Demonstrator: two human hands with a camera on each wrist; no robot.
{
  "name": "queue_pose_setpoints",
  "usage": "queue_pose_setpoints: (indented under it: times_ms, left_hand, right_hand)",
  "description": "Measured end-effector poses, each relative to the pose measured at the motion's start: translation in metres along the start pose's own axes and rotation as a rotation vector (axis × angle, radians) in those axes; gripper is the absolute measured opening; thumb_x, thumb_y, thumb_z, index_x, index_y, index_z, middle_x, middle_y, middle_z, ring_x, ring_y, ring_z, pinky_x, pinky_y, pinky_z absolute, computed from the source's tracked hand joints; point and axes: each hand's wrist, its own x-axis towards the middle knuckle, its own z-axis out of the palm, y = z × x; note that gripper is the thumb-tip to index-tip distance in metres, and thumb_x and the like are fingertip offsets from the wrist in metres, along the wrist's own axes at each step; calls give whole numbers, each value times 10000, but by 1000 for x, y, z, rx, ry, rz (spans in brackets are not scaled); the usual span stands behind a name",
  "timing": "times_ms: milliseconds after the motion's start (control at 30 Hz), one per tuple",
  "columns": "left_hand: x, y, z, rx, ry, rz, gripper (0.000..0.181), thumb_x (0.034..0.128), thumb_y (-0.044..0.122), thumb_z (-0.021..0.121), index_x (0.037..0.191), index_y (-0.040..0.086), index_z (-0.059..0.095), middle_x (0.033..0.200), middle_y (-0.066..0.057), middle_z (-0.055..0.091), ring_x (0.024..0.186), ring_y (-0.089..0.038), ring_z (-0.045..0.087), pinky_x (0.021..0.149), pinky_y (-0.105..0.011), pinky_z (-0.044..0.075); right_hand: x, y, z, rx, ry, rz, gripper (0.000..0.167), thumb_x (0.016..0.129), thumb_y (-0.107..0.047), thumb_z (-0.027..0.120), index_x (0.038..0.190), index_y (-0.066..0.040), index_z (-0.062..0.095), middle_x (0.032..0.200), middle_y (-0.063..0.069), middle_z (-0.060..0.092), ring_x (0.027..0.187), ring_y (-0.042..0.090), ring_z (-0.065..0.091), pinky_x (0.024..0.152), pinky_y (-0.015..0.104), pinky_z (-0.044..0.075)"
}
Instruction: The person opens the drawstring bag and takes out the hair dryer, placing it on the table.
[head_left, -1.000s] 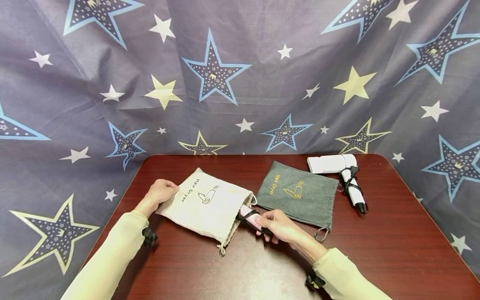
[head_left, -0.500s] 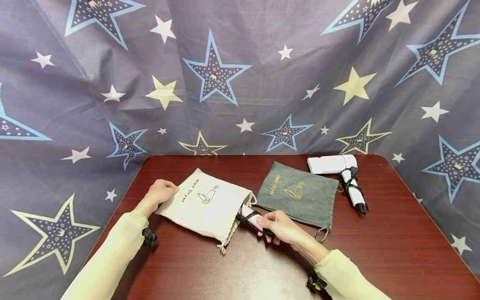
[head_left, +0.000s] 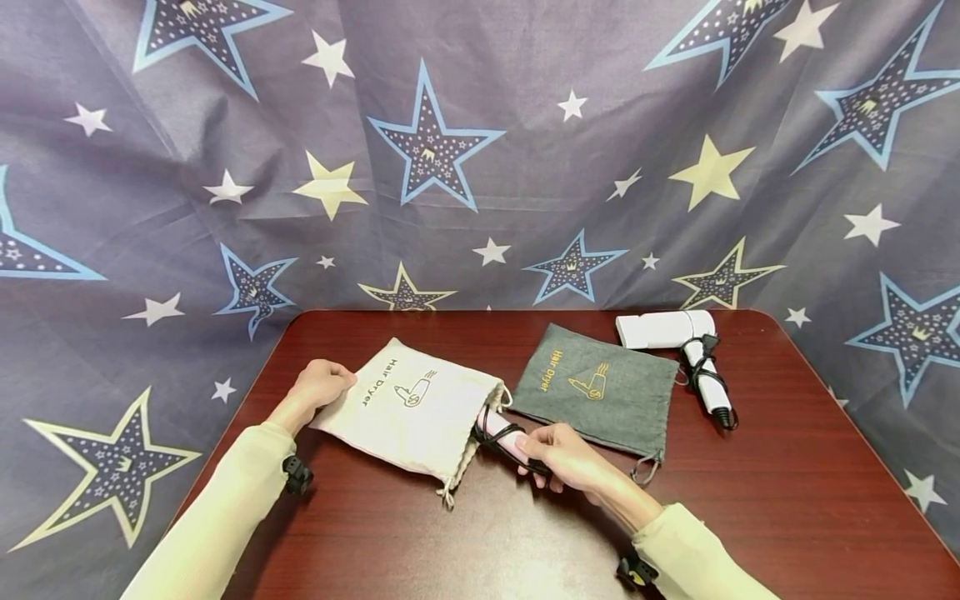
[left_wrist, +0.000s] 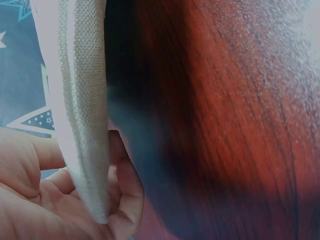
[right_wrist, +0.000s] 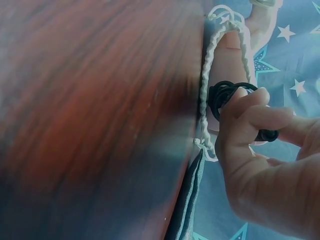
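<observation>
A cream drawstring bag [head_left: 420, 408] printed "Hair Dryer" lies on the table, its mouth toward the right. At its closed end, my left hand [head_left: 322, 385] pinches the cloth corner; in the left wrist view the bag's edge [left_wrist: 85, 100] runs between thumb and fingers. A pink hair dryer [head_left: 504, 433] pokes handle-first out of the bag's mouth, its head hidden in the cloth. My right hand [head_left: 562, 454] grips that handle, which has a black cord [right_wrist: 227, 95] wound round it. In the right wrist view the bag's open rim [right_wrist: 206, 85] surrounds the dryer.
A grey drawstring bag [head_left: 596, 383] lies flat just behind my right hand. Beyond it, at the back right, rests a white hair dryer [head_left: 667, 329] with its cord wrapped round the handle. The red-brown table [head_left: 787, 483] meets a star-patterned curtain [head_left: 480, 167] at its far edge.
The right hand and the pink hair dryer's handle have shifted very slightly right, away from the bag's mouth. The left hand keeps its hold on the bag's corner.
</observation>
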Motion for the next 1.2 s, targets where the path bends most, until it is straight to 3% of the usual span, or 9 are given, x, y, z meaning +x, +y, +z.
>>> queue_pose_setpoints:
  times_ms: [333, 800, 1200]
  left_hand:
    - [-1, -1, -1, -6, 1, -6, 223, 1005, 157, 648, 1029, -44, 743, 1099, -203, 659, 1007, -333, 572, 771, -354, 459]
    - [-2, 0, -3, 10, 7, -11, 228, 1017, 170, 645, 1034, -35, 742, 1094, -195, 661, 1014, -334, 573, 792, -373, 454]
    - [0, -4, -4, 1, 5, -27, 209, 1014, 164, 645, 1024, -20, 744, 1060, -163, 657, 985, -309, 563, 766, -349, 446]
  right_hand:
    - [-4, -1, 0, -13, 16, 12, 353, 1092, -264, 582, 974, 50, 692, 821, 147, 734, 533, 69, 547, 433, 205, 383]
    - [-7, 0, -2, -2, 8, 3, 346, 1092, -263, 582, 941, 32, 682, 797, 90, 714, 536, 66, 537, 438, 198, 382]
    - [-9, -1, -4, -5, 15, 9, 380, 1093, -266, 579, 981, 82, 678, 800, 105, 721, 534, 65, 542, 432, 191, 381]
